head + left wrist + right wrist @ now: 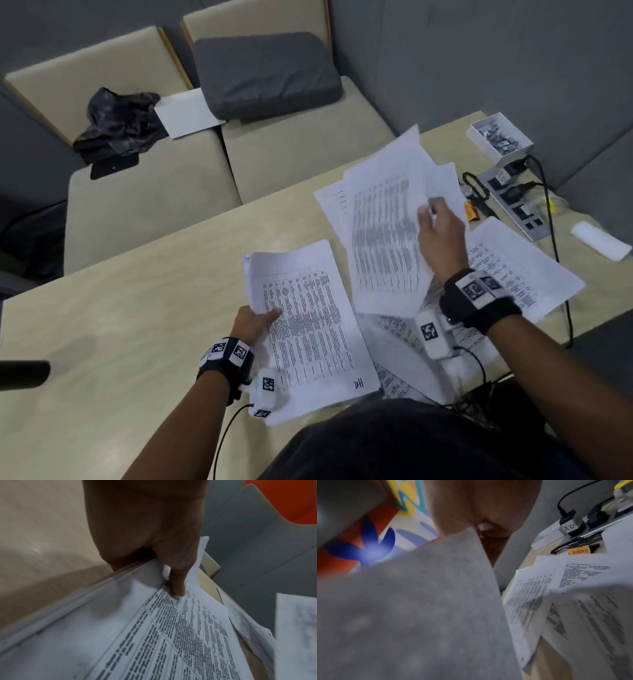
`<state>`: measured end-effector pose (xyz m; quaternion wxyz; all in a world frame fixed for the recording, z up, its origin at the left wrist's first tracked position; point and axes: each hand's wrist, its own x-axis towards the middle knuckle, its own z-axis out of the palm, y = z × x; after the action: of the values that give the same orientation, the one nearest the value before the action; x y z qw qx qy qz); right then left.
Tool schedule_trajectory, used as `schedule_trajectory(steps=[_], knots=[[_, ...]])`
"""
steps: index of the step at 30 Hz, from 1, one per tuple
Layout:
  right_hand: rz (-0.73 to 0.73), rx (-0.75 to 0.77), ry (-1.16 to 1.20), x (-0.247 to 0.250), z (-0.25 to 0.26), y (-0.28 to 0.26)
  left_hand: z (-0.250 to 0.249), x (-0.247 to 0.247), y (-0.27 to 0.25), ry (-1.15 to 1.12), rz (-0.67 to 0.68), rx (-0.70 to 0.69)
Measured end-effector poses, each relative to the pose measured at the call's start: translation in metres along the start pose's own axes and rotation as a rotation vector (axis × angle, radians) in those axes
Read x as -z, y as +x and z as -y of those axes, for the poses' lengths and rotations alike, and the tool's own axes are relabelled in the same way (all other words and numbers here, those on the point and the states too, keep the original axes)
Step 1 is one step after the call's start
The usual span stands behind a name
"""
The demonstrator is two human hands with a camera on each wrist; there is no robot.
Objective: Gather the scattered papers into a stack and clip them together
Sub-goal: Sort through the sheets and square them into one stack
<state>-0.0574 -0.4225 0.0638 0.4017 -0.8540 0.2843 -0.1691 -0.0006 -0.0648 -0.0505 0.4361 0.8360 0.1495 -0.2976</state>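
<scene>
My left hand point(255, 322) grips a stack of printed papers point(308, 329) by its left edge, thumb point(177, 586) pressed on the top sheet point(154, 635). My right hand point(440, 236) pinches a printed sheet point(383, 219) and holds it lifted and tilted above the table; its underside point(419, 608) fills the right wrist view. More loose sheets lie under and around it: one at the right point(524, 270), some behind point(334, 202), others near my body point(404, 346). A white box of binder clips point(500, 137) sits at the table's far right corner.
On the wooden table point(120, 308), right of the papers, are a power strip point(513, 202) with plugs and cables, black beads point(474, 186) and a white cloth point(601, 240). Beige seats point(144, 202) with a grey cushion point(263, 73) and dark clothing point(120, 123) stand behind.
</scene>
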Motion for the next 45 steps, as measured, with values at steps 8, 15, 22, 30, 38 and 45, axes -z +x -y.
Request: schedule_trajectory(steps=[8,15,22,30,38,45], knots=[[0.212,-0.145,0.265,0.001,-0.005,-0.007,0.0,0.002,-0.017,-0.443,0.103,0.092],[0.493,-0.323,0.039,-0.064,-0.032,-0.059,-0.003,-0.004,-0.03,-0.533,0.158,0.062],[0.678,-0.294,-0.121,-0.103,-0.032,-0.073,0.007,-0.02,-0.028,-0.296,0.068,-0.093],[0.433,-0.494,-0.145,-0.031,-0.079,-0.048,0.003,-0.028,-0.014,-0.266,0.065,-0.126],[-0.097,-1.136,-0.296,0.094,-0.176,-0.064,0.004,-0.032,-0.009,-0.229,0.076,-0.121],[0.062,-1.133,-0.221,0.057,-0.239,-0.106,-0.005,-0.031,-0.012,-0.146,0.099,-0.217]])
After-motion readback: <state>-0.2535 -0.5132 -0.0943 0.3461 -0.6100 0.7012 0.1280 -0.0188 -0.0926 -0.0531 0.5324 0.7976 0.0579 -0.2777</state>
